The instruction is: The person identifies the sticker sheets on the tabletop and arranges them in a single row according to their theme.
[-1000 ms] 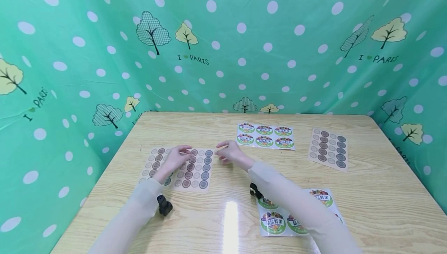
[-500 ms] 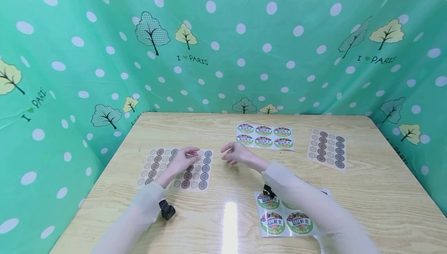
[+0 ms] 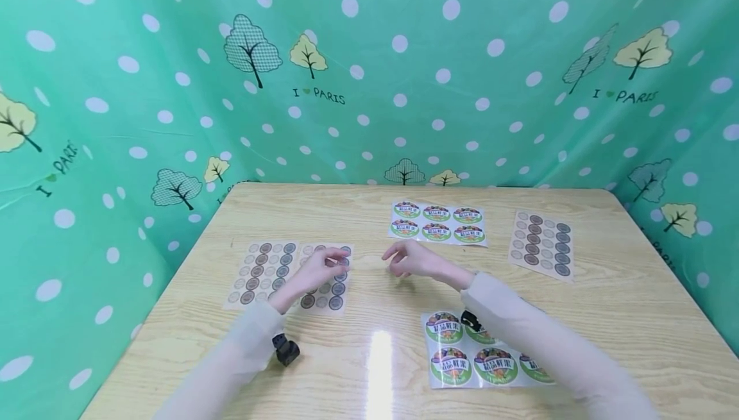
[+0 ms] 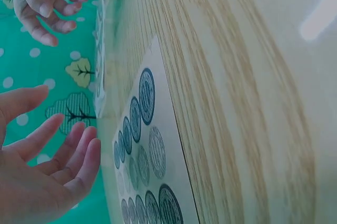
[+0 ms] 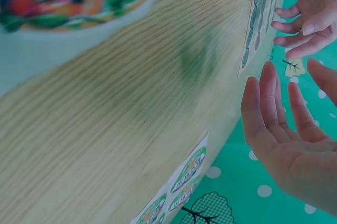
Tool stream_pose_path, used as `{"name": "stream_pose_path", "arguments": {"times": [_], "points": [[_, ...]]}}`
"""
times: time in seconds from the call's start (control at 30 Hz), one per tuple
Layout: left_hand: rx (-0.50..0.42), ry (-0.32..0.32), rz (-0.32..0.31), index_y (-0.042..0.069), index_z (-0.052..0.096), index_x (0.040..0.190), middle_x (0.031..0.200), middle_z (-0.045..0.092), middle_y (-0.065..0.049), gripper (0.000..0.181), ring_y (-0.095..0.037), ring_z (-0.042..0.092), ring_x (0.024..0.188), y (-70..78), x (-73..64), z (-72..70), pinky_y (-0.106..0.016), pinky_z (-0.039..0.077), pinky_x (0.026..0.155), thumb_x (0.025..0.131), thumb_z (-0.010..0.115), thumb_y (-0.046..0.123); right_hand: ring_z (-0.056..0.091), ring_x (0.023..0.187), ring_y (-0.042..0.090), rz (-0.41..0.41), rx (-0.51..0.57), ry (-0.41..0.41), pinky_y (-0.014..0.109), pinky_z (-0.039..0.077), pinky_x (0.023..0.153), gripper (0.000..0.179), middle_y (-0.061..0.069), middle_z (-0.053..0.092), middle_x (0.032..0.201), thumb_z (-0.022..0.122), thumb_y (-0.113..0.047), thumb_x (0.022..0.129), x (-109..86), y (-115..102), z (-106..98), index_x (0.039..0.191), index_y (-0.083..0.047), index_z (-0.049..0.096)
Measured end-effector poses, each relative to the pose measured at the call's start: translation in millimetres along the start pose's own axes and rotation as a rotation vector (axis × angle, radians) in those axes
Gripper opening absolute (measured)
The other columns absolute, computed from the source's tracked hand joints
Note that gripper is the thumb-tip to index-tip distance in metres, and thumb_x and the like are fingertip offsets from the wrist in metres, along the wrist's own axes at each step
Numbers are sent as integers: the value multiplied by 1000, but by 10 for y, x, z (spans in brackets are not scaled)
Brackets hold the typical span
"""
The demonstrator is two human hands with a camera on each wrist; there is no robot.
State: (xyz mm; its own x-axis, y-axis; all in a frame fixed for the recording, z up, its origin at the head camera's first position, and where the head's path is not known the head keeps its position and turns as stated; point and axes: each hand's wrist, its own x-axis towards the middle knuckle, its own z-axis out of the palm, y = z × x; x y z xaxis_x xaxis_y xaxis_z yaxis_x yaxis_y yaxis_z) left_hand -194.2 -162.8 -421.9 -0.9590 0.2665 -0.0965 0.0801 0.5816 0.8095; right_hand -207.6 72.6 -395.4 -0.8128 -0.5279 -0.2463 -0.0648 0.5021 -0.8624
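My left hand (image 3: 319, 274) hovers over the right one of two sheets of small round stickers; that sheet (image 3: 340, 310) lies flat and is partly hidden by the hand. The other sheet (image 3: 245, 277) lies just left of it. In the left wrist view the left hand's fingers (image 4: 81, 171) are loosely bent and hold nothing. To the right, my right hand (image 3: 416, 261) hangs above the bare wood, below the sheet of six fruit-label stickers (image 3: 437, 223). Relaxed, spread fingers (image 5: 271, 103) with nothing between them show in the right wrist view.
Under the right forearm lies a sheet of larger fruit-label stickers (image 3: 474, 376), partly covered by the sleeve. Another sheet of small round stickers (image 3: 541, 245) lies at the far right of the wooden table (image 3: 358, 208). A green polka-dot curtain (image 3: 369, 86) surrounds the table's back and sides.
My right hand has moved right, away from the small-sticker sheets. My left hand has shifted slightly right over the right sheet, uncovering more of the left one. The sheets have not visibly moved.
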Motion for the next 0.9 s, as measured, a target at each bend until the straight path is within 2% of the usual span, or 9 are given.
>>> {"name": "stream_pose_path", "arguments": {"times": [0.27, 0.47, 0.57, 0.7, 0.9], "points": [[0, -85, 83, 0, 57, 112, 101, 59, -16, 34, -23, 55, 86, 148, 19, 118, -28, 47, 73, 81, 59, 11, 60, 74, 25, -79, -89, -46, 33, 50, 67, 32, 12, 60, 85, 56, -2, 80, -166, 106, -150, 110, 8, 53], [-13, -150, 99, 0, 56, 112, 102, 59, -15, 35, -22, 55, 84, 204, 56, 198, -26, 47, 68, 81, 60, 15, 58, 72, 16, -92, -156, -56, 24, 48, 64, 31, 13, 61, 87, 56, -2, 80, -277, 154, -237, 109, 6, 54], [-20, -184, 109, -1, 56, 113, 102, 59, -15, 36, -22, 56, 84, 223, 76, 253, -25, 47, 68, 81, 60, 16, 57, 73, 14, -86, -165, -64, 24, 48, 64, 30, 12, 60, 87, 56, -2, 80, -332, 192, -271, 110, 6, 54], [-16, -220, 139, -1, 56, 112, 102, 59, -17, 36, -22, 57, 84, 240, 103, 328, -24, 47, 68, 81, 60, 15, 58, 74, 19, -86, -164, -67, 26, 48, 65, 31, 15, 60, 87, 56, -2, 81, -418, 249, -321, 110, 7, 54], [-13, -265, 152, 0, 57, 111, 102, 59, -15, 35, -21, 57, 83, 333, 108, 437, -23, 47, 67, 80, 61, 15, 58, 74, 20, -98, -166, -56, 26, 48, 66, 31, 19, 59, 89, 57, 0, 79, -556, 375, -407, 109, 9, 53]]}}
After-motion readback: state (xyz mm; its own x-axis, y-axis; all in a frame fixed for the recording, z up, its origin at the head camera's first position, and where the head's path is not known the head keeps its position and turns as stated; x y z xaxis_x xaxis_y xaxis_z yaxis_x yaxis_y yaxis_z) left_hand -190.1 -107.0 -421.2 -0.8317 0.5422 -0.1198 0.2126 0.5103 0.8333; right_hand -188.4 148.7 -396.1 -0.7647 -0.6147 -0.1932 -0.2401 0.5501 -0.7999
